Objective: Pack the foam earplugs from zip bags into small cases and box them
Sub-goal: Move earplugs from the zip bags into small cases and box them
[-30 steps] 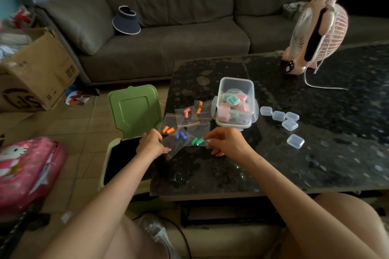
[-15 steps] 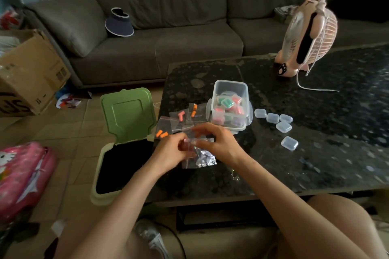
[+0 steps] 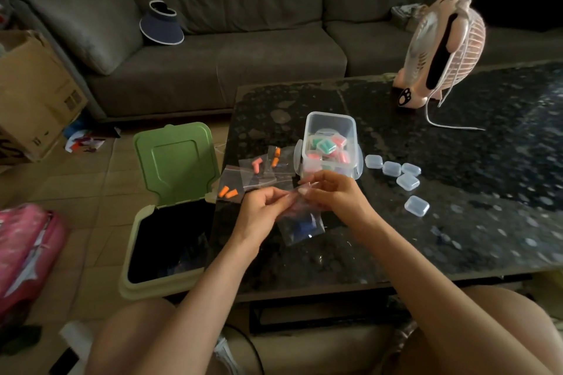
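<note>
Far left of the frame, a cardboard box (image 3: 36, 94) sits open on the floor, and below it, at the lower left edge, lies a pink bag (image 3: 27, 253). Next along stands a pale green bin (image 3: 131, 268), its lid (image 3: 173, 161) tipped back and upright, the inside dark. It is just beside the left edge of the bench (image 3: 457, 222), a dark speckled top. Behind, across the upper part of the frame, runs a grey sofa (image 3: 243, 49) with a navy visor (image 3: 161, 26) lying on its seat.

On the bench near the bin are the loose zip bags (image 3: 257, 173), overlapping one another. One holds orange earplugs (image 3: 230, 191), one a pink pair (image 3: 256, 164), and one further back more orange.

The person's hands are close together at the centre of the frame, raised a little over the bench. The left hand (image 3: 263, 210) and the right hand (image 3: 339, 193) each pinch the top edge of one clear zip bag (image 3: 300, 230), which hangs down between them. Something dark blue (image 3: 304, 224) shows inside it, blurred.

Just behind the right hand stands a clear plastic box (image 3: 330, 119), lid off, with filled cases (image 3: 327, 144) of green and pink inside. To its right lie five empty small cases (image 3: 406, 181) on the bench, four bunched together and one a little nearer the viewer. In the upper right stands a pink fan (image 3: 441, 46), its white cord (image 3: 451, 126) trailing over the bench.
</note>
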Available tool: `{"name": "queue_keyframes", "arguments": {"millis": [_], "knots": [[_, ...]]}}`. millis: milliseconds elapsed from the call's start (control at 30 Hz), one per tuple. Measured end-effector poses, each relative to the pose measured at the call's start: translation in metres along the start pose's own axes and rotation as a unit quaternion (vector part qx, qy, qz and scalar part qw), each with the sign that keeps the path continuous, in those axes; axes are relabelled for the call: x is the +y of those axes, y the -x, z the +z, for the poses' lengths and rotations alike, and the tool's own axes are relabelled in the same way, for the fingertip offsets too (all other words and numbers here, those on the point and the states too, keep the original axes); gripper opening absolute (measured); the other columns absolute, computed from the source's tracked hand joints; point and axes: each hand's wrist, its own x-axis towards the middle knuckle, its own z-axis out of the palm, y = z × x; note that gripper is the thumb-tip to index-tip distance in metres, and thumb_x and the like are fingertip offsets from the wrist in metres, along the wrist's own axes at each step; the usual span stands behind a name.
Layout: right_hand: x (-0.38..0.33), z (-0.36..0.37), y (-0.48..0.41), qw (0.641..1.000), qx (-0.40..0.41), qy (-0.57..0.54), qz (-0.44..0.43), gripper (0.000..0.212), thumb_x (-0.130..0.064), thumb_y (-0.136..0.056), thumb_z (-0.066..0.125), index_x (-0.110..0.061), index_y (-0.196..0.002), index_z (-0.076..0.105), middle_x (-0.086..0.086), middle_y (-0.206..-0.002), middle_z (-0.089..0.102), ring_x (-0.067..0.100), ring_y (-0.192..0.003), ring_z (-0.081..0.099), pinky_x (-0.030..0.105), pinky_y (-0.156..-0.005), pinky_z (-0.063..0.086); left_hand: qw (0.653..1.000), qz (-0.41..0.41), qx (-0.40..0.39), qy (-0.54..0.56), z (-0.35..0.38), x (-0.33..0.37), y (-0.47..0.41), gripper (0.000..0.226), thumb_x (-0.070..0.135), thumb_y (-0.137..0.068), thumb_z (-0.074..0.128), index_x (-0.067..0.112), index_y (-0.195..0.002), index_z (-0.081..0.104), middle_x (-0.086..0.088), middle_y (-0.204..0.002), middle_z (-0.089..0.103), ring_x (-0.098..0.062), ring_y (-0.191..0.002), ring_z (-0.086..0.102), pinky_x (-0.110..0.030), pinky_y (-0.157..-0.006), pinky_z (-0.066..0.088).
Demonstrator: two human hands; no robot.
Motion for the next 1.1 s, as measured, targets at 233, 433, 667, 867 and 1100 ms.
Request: {"name": "queue_keyframes", "arguments": {"millis": [233,433,667,867,1100], "knots": [[0.0,-0.006,0.006,0.996,-0.069,0.052,-0.033,0.012,0.003,-0.085,0.061,-0.003,-0.095,0.066,0.011,-0.089,0.068,0.015,-0.08,0.066,0.021,-0.069,0.053,0.999,-0.037,-0.002,-0.006,0.005,0.001,0.004,0.027,0.02,-0.073,0.077,0.013,-0.062,0.054,-0.005,-0.065,0.065,-0.012,-0.064,0.063,-0.02,-0.061,0.046],[-0.005,-0.01,0.01,0.992,-0.103,0.069,-0.031,0.014,0.003,-0.087,0.059,-0.002,-0.096,0.068,0.013,-0.095,0.069,0.017,-0.085,0.067,0.024,-0.074,0.055,0.998,-0.055,0.021,-0.004,0.005,0.003,0.004,0.041,0.023,-0.067,0.082,0.014,-0.062,0.042,0.004,-0.054,0.052,-0.008,-0.054,0.054,-0.019,-0.053,0.04],[-0.008,-0.013,0.012,0.986,-0.095,0.135,0.002,0.015,0.006,-0.077,0.07,-0.005,-0.087,0.068,0.007,-0.08,0.07,0.008,-0.065,0.069,0.015,-0.061,0.052,0.997,-0.074,-0.005,-0.023,0.003,0.002,0.003,0.025,0.021,-0.074,0.077,0.014,-0.064,0.055,-0.004,-0.067,0.063,-0.016,-0.071,0.061,-0.026,-0.066,0.046],[-0.006,-0.014,0.01,0.98,-0.069,0.185,0.013,0.019,0.004,-0.075,0.073,-0.013,-0.079,0.067,0.002,-0.076,0.069,0.004,-0.061,0.065,0.014,-0.059,0.052,0.995,-0.077,-0.043,-0.04,-0.001,0.004,0.004,0.005,0.014,-0.081,0.071,0.011,-0.079,0.067,-0.005,-0.079,0.071,-0.012,-0.072,0.068,-0.021,-0.065,0.049],[-0.004,-0.013,0.007,0.977,-0.112,0.183,0.021,0.017,-0.001,-0.073,0.077,-0.011,-0.076,0.064,0.0,-0.069,0.067,0.005,-0.061,0.065,0.015,-0.059,0.049,0.995,-0.048,-0.028,-0.081,0.002,0.0,0.003,0.023,0.019,-0.072,0.079,0.015,-0.072,0.056,-0.003,-0.073,0.065,-0.018,-0.077,0.064,-0.03,-0.073,0.05]]}}
